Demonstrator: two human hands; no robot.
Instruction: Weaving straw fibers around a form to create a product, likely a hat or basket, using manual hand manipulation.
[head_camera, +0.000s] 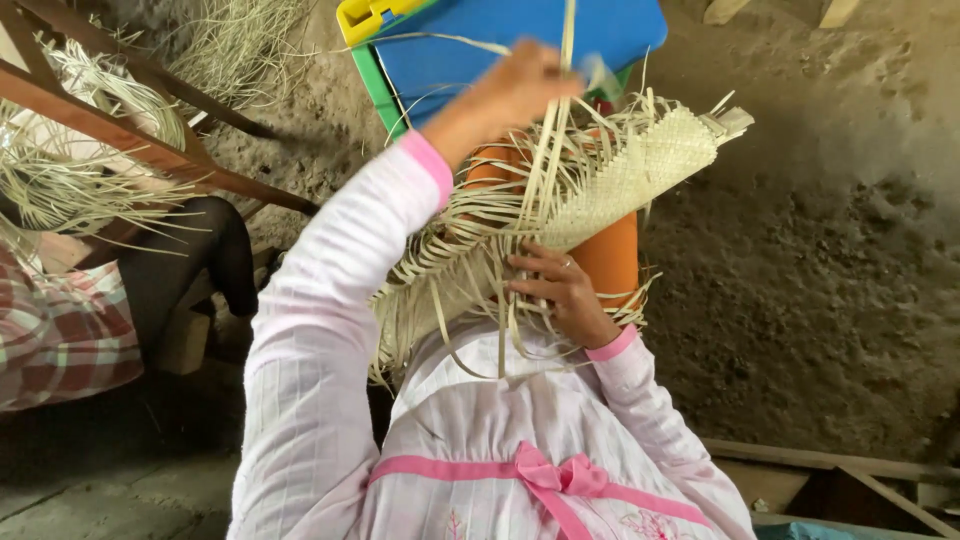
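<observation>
The person's left hand (515, 90) is raised toward the far side, fingers pinched shut on a few pale strips (548, 150) and drawing them up taut; it is blurred, so the exact grip cannot be told. The right hand (560, 290) lies nearer, fingers half curled and spread, pressing on the loose strands just below the woven mat (640, 175).

The mat sits rolled over an orange cylinder (612, 255) on the lap, its finished weave running up to the right, with unwoven ends fanning out to the left and near side. A blue plastic chair (500, 40) with a yellow and green edge stands beyond, on the dirt floor (800, 280). At far left are wooden bars (150, 150), more straw (80, 190), and another person's plaid cloth (60, 330).

Risks, as judged: a strip pulled too hard could snap or slip out of the weave. If the pressing hand shifts, the mat may roll off the cylinder and loosen the last rows. The tangled ends could also cross in the wrong order.
</observation>
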